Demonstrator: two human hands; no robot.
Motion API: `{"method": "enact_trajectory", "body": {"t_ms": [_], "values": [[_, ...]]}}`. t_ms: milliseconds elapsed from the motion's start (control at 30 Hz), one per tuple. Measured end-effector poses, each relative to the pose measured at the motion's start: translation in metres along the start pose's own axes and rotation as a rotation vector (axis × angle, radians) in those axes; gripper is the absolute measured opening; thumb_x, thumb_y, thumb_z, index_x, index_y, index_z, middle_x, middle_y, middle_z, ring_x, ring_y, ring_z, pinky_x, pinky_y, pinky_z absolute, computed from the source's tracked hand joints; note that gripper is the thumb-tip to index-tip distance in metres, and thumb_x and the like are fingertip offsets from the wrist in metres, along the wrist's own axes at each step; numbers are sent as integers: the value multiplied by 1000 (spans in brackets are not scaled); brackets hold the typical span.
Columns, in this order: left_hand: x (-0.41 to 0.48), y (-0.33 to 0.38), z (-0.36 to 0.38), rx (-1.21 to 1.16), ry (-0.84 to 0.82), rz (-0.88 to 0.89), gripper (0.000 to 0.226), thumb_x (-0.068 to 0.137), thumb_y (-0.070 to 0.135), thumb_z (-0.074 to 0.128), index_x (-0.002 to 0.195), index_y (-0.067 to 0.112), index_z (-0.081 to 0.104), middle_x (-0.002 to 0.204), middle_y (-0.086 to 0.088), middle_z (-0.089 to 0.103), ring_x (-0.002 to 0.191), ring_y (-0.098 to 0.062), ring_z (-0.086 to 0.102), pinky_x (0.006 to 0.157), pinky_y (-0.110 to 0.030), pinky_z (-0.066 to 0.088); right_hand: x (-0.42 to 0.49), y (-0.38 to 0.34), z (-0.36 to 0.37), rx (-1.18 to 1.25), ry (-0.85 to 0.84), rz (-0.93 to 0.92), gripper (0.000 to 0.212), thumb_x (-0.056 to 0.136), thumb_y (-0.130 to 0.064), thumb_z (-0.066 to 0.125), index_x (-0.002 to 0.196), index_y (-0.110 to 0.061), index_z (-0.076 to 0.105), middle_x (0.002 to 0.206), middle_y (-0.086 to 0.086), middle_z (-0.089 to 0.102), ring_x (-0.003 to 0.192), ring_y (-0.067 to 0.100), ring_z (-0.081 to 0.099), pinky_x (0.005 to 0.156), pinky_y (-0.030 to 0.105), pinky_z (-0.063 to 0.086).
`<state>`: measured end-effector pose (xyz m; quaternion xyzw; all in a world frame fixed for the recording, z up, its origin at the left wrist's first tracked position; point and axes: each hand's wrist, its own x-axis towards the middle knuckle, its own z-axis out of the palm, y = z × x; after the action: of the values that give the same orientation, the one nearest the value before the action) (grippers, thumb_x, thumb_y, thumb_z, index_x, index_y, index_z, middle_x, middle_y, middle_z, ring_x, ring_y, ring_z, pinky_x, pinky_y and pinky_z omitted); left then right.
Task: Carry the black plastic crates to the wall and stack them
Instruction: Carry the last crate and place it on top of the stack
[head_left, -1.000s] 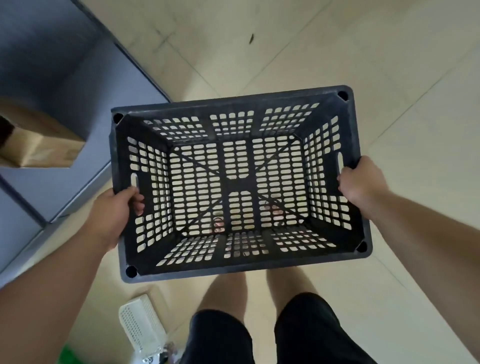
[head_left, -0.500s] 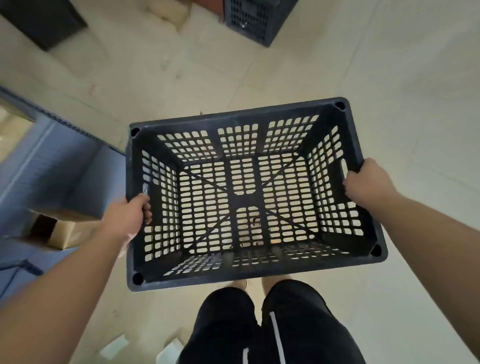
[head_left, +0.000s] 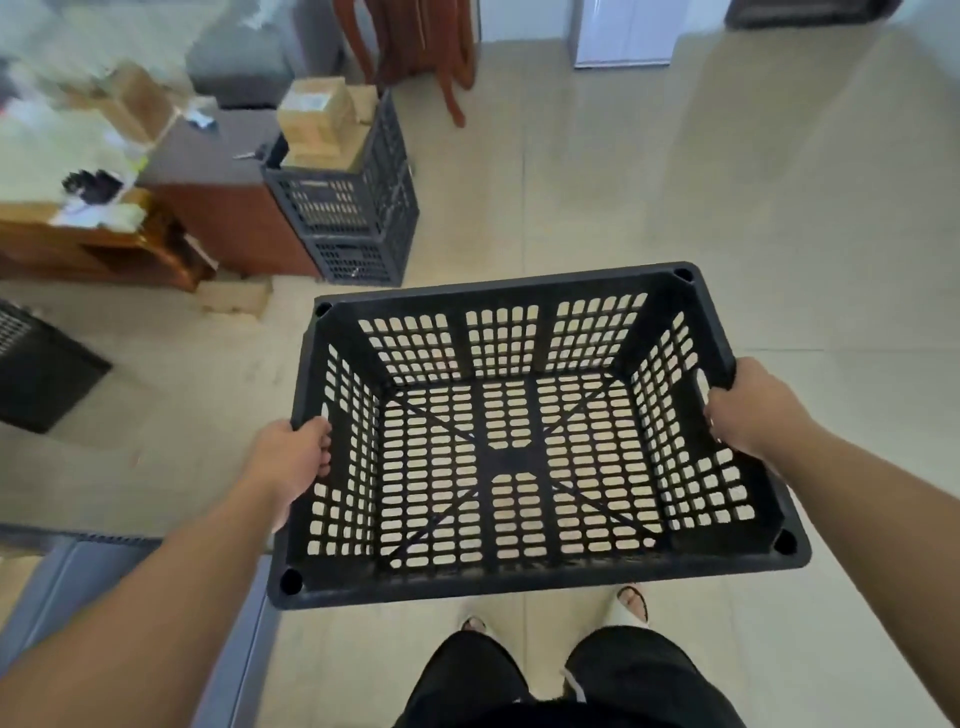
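To the upper left, two stacked black perforated plastic crates (head_left: 332, 200) are seen beside a reddish-brown wooden cabinet (head_left: 228, 228). The upper one is loaded with brown cardboard boxes (head_left: 314, 119). This stack is judged a likely destination, though no wall is plainly shown behind it. Lower down, the left hand (head_left: 291, 460) is closed round the handle slot in the left side of an empty black latticed plastic crate (head_left: 519, 584), with fingers hooked inside. The crate is held open side up in front of the body, off the pale tiled floor (head_left: 675, 182) and well apart from the stack. On the opposite side, the right hand (head_left: 753, 410) is clenched over the rim at the handle slot. Opposed grips on the short sides are judged to keep the load balanced and clear of the legs during carrying.
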<state>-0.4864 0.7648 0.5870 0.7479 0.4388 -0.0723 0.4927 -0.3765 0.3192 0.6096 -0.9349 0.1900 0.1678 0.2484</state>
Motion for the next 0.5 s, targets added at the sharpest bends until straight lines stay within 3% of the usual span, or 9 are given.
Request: {"method": "enact_trajectory", "body": {"t_ms": [67, 167, 367, 500], "values": [[-7, 40, 23, 42, -17, 56, 20, 97, 23, 56, 86, 7, 61, 76, -10, 62, 68, -23, 58, 66, -36, 51, 15, 21, -32, 6, 32, 4, 32, 98, -21, 49, 127, -8, 46, 105, 18, 63, 89, 38, 64, 82, 55, 57], [-20, 95, 62, 76, -57, 113, 18, 96, 19, 56, 83, 7, 61, 74, -11, 60, 65, -23, 56, 64, -34, 51, 34, 48, -85, 39, 63, 6, 28, 96, -16, 49, 122, -7, 47, 103, 20, 63, 89, 39, 62, 80, 48, 56], [-51, 187, 146, 82, -151, 182, 13, 91, 15, 57, 81, 7, 58, 72, -12, 57, 63, -24, 53, 62, -36, 49, 74, 102, -186, 113, 119, 15, 20, 95, -9, 48, 115, -6, 47, 88, 14, 58, 72, 28, 54, 60, 33, 41], [-69, 239, 201, 96, -214, 215, 20, 93, 13, 56, 74, 8, 56, 70, -12, 53, 62, -23, 51, 60, -34, 46, 101, 132, -240, 131, 181, 37, 19, 94, -9, 48, 113, -4, 48, 84, 12, 54, 72, 28, 52, 60, 33, 39]]}}
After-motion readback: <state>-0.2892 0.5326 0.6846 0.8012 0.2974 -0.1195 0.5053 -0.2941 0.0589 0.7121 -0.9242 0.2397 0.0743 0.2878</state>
